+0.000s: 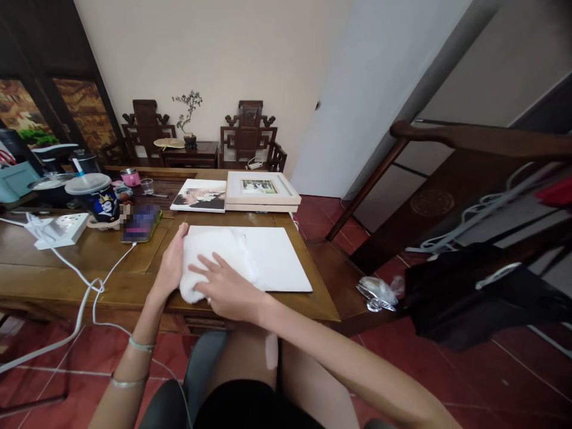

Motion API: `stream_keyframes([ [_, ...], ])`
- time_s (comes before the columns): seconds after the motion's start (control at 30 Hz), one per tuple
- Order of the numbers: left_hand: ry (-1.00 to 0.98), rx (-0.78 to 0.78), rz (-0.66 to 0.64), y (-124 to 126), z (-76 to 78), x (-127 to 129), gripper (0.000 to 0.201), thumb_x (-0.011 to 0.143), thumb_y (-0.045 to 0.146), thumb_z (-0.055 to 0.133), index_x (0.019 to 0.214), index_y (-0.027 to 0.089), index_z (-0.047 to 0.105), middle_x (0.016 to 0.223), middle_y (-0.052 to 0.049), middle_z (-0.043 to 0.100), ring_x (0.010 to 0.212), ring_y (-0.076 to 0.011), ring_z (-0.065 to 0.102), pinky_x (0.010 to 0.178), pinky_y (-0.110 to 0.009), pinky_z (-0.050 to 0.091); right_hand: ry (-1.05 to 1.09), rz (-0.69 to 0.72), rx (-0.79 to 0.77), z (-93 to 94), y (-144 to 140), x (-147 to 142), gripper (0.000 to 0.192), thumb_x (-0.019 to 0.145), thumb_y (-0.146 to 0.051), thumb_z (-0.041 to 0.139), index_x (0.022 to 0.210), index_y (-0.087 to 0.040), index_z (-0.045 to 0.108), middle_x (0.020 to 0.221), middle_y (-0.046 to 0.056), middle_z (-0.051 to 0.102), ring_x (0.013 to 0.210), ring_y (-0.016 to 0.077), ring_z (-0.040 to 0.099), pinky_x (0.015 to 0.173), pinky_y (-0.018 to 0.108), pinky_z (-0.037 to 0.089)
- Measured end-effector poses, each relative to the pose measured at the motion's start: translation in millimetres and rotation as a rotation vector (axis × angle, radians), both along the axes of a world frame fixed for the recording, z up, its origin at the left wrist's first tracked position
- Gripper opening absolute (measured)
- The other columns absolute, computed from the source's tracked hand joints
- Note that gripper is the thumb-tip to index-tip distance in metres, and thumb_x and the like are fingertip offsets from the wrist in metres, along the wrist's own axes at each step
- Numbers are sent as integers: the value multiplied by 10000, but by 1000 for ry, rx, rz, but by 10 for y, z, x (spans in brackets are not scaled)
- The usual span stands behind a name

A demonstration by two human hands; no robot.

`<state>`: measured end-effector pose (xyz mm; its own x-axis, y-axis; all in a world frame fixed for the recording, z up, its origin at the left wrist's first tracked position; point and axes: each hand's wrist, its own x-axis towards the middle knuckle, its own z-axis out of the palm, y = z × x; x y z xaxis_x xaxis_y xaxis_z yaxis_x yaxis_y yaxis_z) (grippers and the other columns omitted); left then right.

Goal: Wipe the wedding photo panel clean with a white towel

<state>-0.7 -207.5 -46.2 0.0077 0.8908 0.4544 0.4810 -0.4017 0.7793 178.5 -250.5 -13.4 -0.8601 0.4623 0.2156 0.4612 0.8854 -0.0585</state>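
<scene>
Fluffy white cloth [210,241] over a plain white board [283,262], right grip [226,289] spread atop (left grip [171,265], closure unclear).

White cloth [210,241] on a white board [283,256]
The cloth lies rumpled over the left part; the rectangular board lies flat.

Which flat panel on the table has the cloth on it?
The white board, nearest the person: the right hand rests on the cloth covering its left part. The print and framed picture lie farther back, both showing images.
</scene>
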Motion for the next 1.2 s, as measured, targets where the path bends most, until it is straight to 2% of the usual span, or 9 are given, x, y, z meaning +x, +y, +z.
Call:
stream_keyframes([
  [0.1, 97, -32, -11, -11, -2, 11, 638, 955, 497, 146, 1400, 92, 359, 1457, -111, 379, 1353, -185, 334, 1138, -345, 226, -16, 53, -69, 84, -184, 174, 319, 763, -90, 490, 1039, -169, 628, 1352, 98, 505, 1331, 266, 329, 1099, 476, 237],
  [0.2, 273, -118, -55, -19, -20, 36, 638, 942, 512, 203, 1350, 81, 438, 1428, -131, 416, 1341, -218, 358, 1135, -379, 233, -38, -100, -110, 173, -202, 352, 306, 750, -90, 498, 1014, -176, 626, 1213, 124, 595, 1245, 244, 442, 1060, 436, 303],
  [0.37, 417, -77, -101, 5, -65, 39, 561, 927, 479, 295, 1266, 103, 536, 1392, -129, 465, 1330, -232, 377, 1130, -407, 240, -38, -316, -69, 170, 173, 465, 350, 772, -77, 444, 1076, -160, 596, 1137, 138, 600, 1100, 238, 549, 1001, 392, 356],
  [0.6, 452, -56, -90, 8, -48, 21, 499, 916, 406, 349, 1260, 101, 543, 1378, -133, 484, 1312, -237, 404, 1118, -400, 272, 20, -397, -74, 115, 864, -29, 330, 835, -107, 375, 1094, -144, 577, 1051, 146, 641, 1053, 268, 551, 914, 383, 383],
  [0.7, 460, -21, -108, -1, -19, 28, 443, 919, 361, 348, 1232, 139, 570, 1337, -108, 531, 1276, -235, 449, 1094, -402, 315, 45, -353, -86, 129, 993, -270, 305, 841, -124, 374, 1049, -161, 594, 1027, 121, 656, 991, 249, 575, 877, 345, 392],
  [0.8, 464, -12, -120, 1, -12, 31, 429, 921, 334, 345, 1227, 142, 575, 1317, -107, 549, 1267, -234, 458, 1087, -405, 325, 69, -337, -103, 122, 1038, -326, 307, 837, -134, 381, 1049, -176, 599, 1034, 104, 659, 954, 235, 584, 822, 309, 400],
  [0.9, 460, -47, -95, 10, -37, 26, 453, 913, 344, 363, 1256, 113, 549, 1372, -125, 492, 1296, -238, 425, 1104, -417, 297, 86, -354, -124, 80, 1043, -153, 317, 826, -133, 398, 1066, -184, 599, 1042, 90, 664, 952, 232, 581, 775, 284, 396],
  [1.03, 456, -71, -101, 18, -75, 14, 481, 912, 354, 365, 1276, 85, 525, 1399, -137, 455, 1331, -227, 375, 1125, -412, 259, 94, -436, -153, 1, 1037, 294, 321, 818, -130, 404, 1059, -179, 610, 972, 86, 678, 888, 236, 586, 724, 275, 388],
  [1.2, 455, -70, -100, 14, -80, 10, 486, 910, 352, 378, 1274, 67, 524, 1397, -148, 453, 1334, -227, 368, 1134, -394, 244, 135, -559, -140, -80, 977, 841, 311, 845, -153, 383, 1057, -173, 610, 944, 104, 664, 938, 273, 548, 794, 324, 388],
])
